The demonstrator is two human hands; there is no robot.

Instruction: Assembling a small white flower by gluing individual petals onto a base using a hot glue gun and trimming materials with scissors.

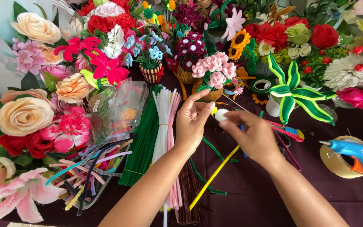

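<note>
A small white ball (221, 114), fuzzy like coiled pipe cleaner, sits pinched between the two hands above the dark maroon table (248, 189), roughly in the middle of the view. The right hand (255, 136) comes in from the lower right and grips the ball's right side with thumb and forefinger drawn narrow around it. The left hand (193, 122) comes in from the lower left, its fingers curled close and its forefinger tip touching the ball's upper left edge; whether it also pinches something thin there I cannot tell. Both hands meet at the ball, so neither is clearly nearer. A yellow pipe cleaner (213, 178) runs from just below the right hand down and to the left, its long axis slanting toward the person; its upper end is hidden by the fingers, so I cannot tell whether it joins the ball. Left of the left hand lie bundles of white and pink stems (167, 122) and green stems (143, 147), lengthwise away from the person. A blue glue gun (358, 159) rests well apart on the right, beside a tape roll (337, 162). Artificial flowers (106, 46) crowd the far edge
</note>
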